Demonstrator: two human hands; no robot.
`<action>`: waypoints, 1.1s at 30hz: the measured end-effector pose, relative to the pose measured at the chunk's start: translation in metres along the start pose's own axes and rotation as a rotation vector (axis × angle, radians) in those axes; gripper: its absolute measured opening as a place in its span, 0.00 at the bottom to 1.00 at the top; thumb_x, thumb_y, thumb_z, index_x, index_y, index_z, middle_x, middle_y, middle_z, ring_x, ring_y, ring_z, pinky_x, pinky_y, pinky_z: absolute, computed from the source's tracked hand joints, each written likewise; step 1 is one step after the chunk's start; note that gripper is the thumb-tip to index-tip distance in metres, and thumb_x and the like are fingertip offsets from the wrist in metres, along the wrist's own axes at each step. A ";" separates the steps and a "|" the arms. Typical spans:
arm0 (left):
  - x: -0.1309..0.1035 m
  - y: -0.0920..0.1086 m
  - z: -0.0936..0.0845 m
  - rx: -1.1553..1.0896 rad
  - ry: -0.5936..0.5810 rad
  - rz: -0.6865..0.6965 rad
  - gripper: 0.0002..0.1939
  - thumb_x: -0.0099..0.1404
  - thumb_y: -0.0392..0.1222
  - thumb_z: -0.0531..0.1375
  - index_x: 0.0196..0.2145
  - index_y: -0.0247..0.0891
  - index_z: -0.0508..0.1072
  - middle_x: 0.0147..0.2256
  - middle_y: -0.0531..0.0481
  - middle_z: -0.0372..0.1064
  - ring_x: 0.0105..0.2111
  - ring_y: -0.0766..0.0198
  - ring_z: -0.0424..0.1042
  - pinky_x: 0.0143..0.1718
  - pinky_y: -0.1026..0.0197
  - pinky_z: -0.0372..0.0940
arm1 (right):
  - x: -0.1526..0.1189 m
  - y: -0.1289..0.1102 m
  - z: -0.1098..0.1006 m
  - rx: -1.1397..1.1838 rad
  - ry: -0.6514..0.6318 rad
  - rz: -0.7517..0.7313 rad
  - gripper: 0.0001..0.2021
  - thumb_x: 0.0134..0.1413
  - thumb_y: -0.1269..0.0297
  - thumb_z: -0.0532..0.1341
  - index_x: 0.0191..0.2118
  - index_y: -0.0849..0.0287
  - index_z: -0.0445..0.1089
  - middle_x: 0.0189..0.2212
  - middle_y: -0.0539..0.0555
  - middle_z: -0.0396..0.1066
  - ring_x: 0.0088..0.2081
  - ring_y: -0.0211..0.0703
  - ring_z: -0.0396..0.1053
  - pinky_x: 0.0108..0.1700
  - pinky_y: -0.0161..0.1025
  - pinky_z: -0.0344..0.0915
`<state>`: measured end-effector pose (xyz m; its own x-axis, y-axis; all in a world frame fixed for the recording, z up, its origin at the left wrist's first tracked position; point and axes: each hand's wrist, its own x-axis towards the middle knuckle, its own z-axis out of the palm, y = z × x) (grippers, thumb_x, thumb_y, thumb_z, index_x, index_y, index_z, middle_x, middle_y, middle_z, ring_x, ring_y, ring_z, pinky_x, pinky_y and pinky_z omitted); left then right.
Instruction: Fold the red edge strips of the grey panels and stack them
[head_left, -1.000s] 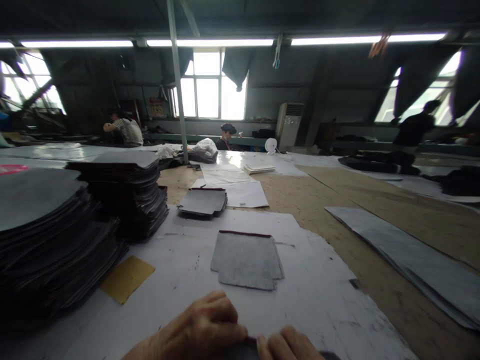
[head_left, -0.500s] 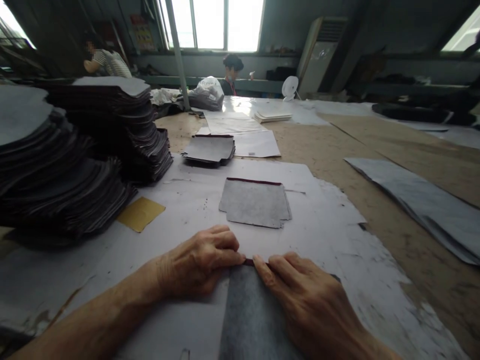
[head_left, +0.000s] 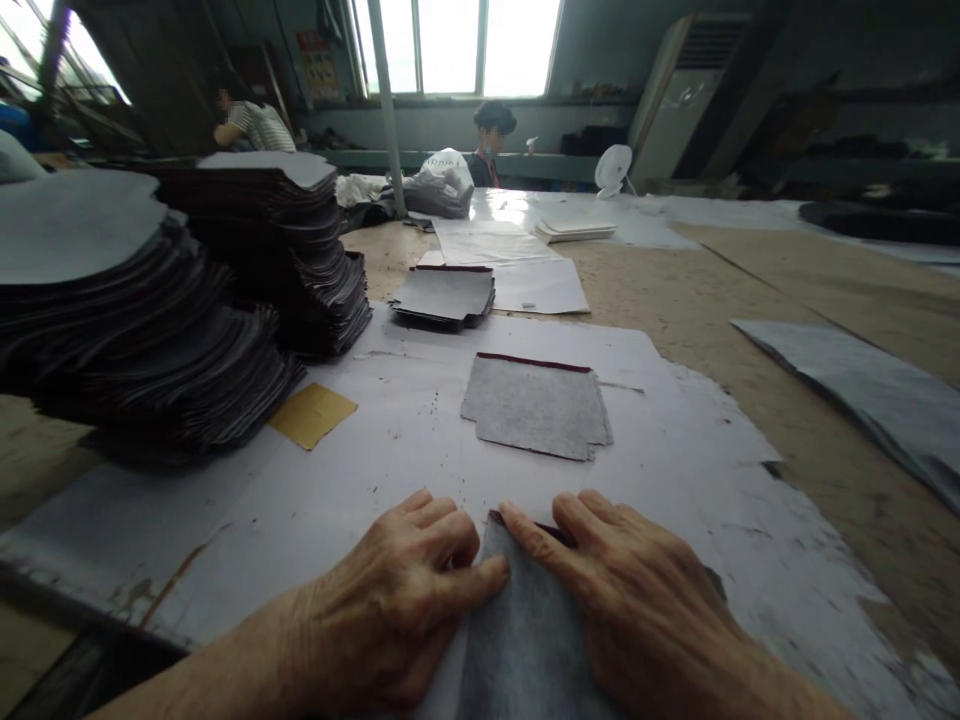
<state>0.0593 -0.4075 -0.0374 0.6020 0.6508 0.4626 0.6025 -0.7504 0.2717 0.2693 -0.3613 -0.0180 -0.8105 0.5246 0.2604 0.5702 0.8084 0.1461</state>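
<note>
A grey-backed panel (head_left: 525, 640) with a thin dark red strip along its far edge lies flat in front of me. My left hand (head_left: 409, 590) is at its left edge, fingers curled under and thumb lying over the panel's border. What the curled fingertips touch is hidden. My right hand (head_left: 630, 570) rests on the panel, index finger stretched out and pressing near the left end of the red strip; the other fingers bend over the strip's right part. Beyond both hands, a similar grey piece (head_left: 536, 405) with a dark red far edge lies on white paper (head_left: 420, 450).
Tall stacks of dark, grey-topped pieces (head_left: 300, 260) stand at the left, beside a yellow square (head_left: 313, 415). A small pile of grey pieces (head_left: 442, 295) lies farther back. Long grey sheets (head_left: 862, 390) are at the right. Two people are in the background.
My left hand has drawn back toward me, off the strip, its thumb now on the panel's left border. The right index finger has shifted to the strip's left end. The view has turned slightly left.
</note>
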 end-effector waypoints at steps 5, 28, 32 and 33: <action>-0.001 -0.003 0.001 0.000 -0.013 0.021 0.17 0.54 0.29 0.51 0.43 0.33 0.66 0.30 0.48 0.60 0.29 0.63 0.56 0.30 0.57 0.54 | 0.004 -0.001 -0.004 0.004 -0.058 0.008 0.32 0.40 0.81 0.53 0.54 0.50 0.59 0.34 0.53 0.64 0.33 0.42 0.60 0.34 0.38 0.58; 0.006 0.000 0.003 0.000 0.215 0.024 0.19 0.61 0.28 0.51 0.50 0.39 0.65 0.40 0.45 0.62 0.39 0.64 0.64 0.35 0.63 0.64 | -0.098 0.014 -0.037 -0.139 0.488 0.270 0.10 0.51 0.77 0.54 0.35 0.63 0.71 0.29 0.53 0.70 0.33 0.40 0.65 0.34 0.37 0.63; 0.055 0.018 0.018 -0.041 0.226 0.009 0.15 0.60 0.35 0.56 0.45 0.38 0.68 0.39 0.46 0.65 0.37 0.62 0.66 0.36 0.59 0.67 | -0.105 0.015 -0.028 -0.109 0.488 0.303 0.11 0.52 0.76 0.53 0.39 0.62 0.71 0.28 0.53 0.70 0.31 0.38 0.65 0.33 0.36 0.63; 0.069 0.023 0.025 -0.071 0.231 -0.017 0.14 0.59 0.35 0.57 0.44 0.38 0.70 0.38 0.46 0.66 0.36 0.62 0.67 0.36 0.57 0.67 | -0.104 0.015 -0.026 -0.109 0.478 0.298 0.12 0.52 0.76 0.53 0.39 0.62 0.71 0.28 0.53 0.70 0.30 0.38 0.65 0.32 0.36 0.63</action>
<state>0.1274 -0.3770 -0.0205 0.4513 0.6255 0.6364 0.5684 -0.7513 0.3354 0.3658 -0.4109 -0.0179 -0.4769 0.5262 0.7041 0.7956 0.5988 0.0914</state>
